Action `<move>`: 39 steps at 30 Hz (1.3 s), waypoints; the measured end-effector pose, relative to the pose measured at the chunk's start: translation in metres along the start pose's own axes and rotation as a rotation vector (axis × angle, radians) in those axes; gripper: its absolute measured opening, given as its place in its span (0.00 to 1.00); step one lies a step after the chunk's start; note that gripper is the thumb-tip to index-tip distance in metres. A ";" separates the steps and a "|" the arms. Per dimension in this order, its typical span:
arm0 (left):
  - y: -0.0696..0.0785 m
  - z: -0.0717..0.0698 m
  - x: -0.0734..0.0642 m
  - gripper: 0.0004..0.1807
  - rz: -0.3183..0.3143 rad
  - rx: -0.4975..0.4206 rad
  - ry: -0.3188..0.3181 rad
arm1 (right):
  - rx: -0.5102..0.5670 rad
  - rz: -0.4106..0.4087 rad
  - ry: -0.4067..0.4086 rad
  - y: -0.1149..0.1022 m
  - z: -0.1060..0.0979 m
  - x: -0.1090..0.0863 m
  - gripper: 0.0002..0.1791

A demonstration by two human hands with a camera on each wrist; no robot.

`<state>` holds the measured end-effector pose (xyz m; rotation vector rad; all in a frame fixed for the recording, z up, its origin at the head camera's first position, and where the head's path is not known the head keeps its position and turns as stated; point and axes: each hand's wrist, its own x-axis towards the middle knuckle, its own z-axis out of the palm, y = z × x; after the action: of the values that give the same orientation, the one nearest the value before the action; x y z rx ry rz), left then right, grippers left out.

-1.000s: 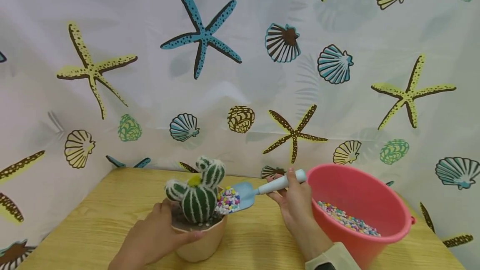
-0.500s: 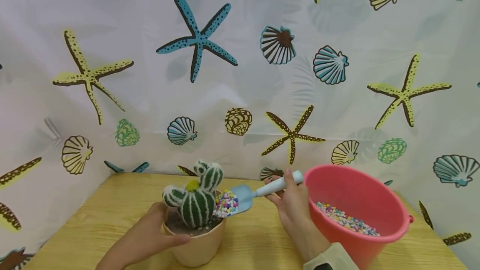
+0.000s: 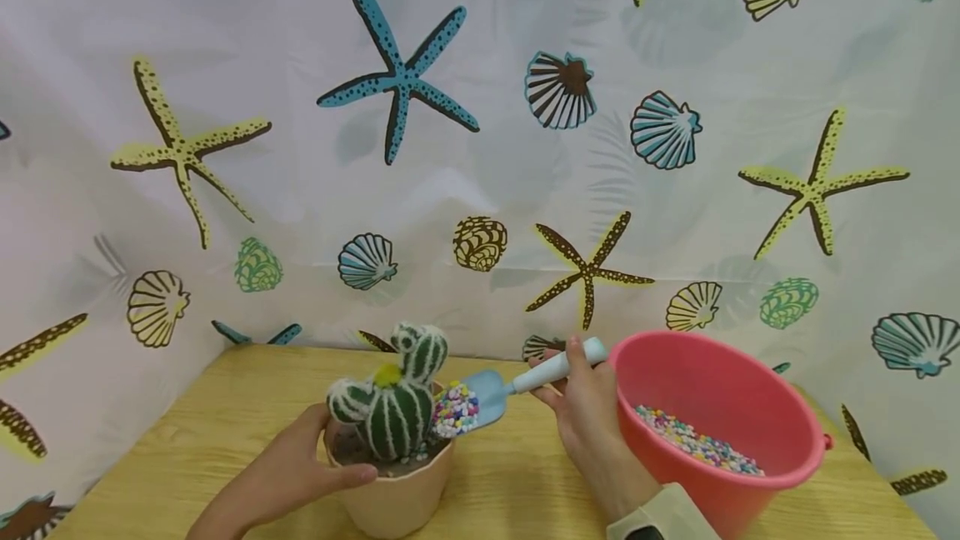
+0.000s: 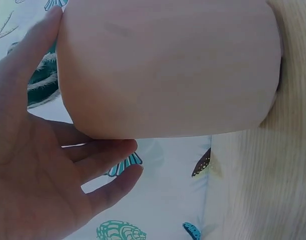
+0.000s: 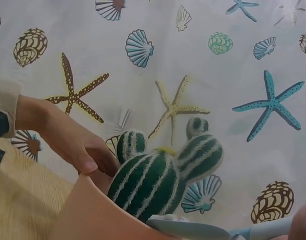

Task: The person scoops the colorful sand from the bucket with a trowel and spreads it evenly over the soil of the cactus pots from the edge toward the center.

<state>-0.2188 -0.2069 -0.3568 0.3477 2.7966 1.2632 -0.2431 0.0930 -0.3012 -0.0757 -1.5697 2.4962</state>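
Note:
A plush-looking green cactus (image 3: pixel 397 419) with white fuzzy stripes stands in a peach flowerpot (image 3: pixel 397 500). My left hand (image 3: pixel 281 469) holds the pot's left side, thumb at the front rim; the left wrist view shows its fingers (image 4: pixel 110 157) along the pot wall. My right hand (image 3: pixel 588 411) grips the white handle of a pale blue trowel (image 3: pixel 491 397). Colourful pebbles (image 3: pixel 456 411) heap on its blade, whose tip overlaps the pot's right rim beside the cactus. From the right wrist view, the blade (image 5: pixel 193 229) lies low across the rim.
A pink bucket (image 3: pixel 720 357) stands right beside the right hand, with more coloured pebbles (image 3: pixel 697 444) inside. Under everything is a light wooden table (image 3: pixel 517 473). Behind it hangs a white curtain (image 3: pixel 300 15) printed with starfish and shells.
The left hand has shifted left along the pot, its thumb drawn back at the rim, so more dark soil shows. The loaded trowel stays at the right rim. The head view moved slightly.

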 end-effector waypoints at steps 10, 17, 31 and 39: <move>0.006 -0.001 -0.004 0.50 0.048 0.038 0.002 | -0.128 -0.019 -0.066 -0.001 0.009 -0.002 0.18; 0.013 0.002 -0.003 0.46 0.147 0.034 0.014 | -0.172 -0.054 -0.088 -0.006 0.013 -0.005 0.16; 0.024 0.010 -0.005 0.54 -0.002 0.149 0.036 | -0.193 -0.107 -0.096 -0.003 0.015 -0.007 0.18; 0.026 0.010 -0.010 0.56 -0.021 0.145 0.029 | -0.229 -0.130 -0.086 -0.009 0.015 -0.004 0.13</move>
<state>-0.2030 -0.1852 -0.3438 0.3091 2.9162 1.0728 -0.2399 0.0822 -0.2868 0.1004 -1.8273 2.2408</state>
